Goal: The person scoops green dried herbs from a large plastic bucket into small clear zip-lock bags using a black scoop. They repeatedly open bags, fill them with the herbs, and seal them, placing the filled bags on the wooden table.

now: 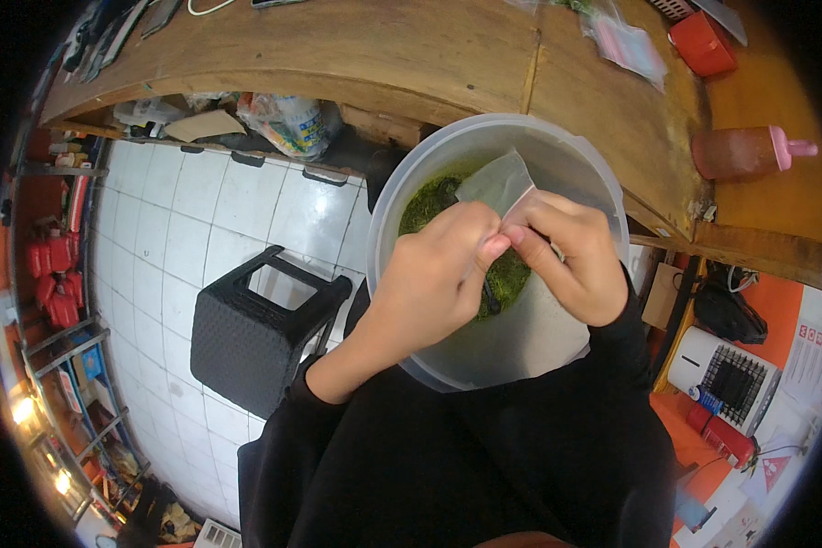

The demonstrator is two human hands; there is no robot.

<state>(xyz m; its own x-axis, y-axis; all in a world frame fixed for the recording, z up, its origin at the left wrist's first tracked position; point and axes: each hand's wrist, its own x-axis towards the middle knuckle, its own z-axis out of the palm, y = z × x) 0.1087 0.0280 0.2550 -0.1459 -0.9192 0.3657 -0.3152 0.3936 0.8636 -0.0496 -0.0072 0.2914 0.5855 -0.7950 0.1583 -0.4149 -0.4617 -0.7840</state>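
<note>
Both hands meet above a large translucent plastic tub (603,178), pinching the top edge of a small clear plastic bag (502,180). My left hand (438,265) is closed, its thumb and fingertips on the bag's edge. Beside it, my right hand (571,256) grips the same edge between thumb and curled fingers. The bag's body points away from me over the tub; whether anything is inside it I cannot tell. Green shredded leafy stuff (425,205) lies at the bottom of the tub. A dark handle-like piece (491,300) shows among it, partly behind my left hand.
A wooden table (384,55) runs beyond the tub, bearing a pack of plastic bags (626,46), a red container (703,44) and a pink-capped squeeze bottle (744,152). To the left, a black stool (256,333) stands on white tiles. A fire extinguisher (721,437) is at right.
</note>
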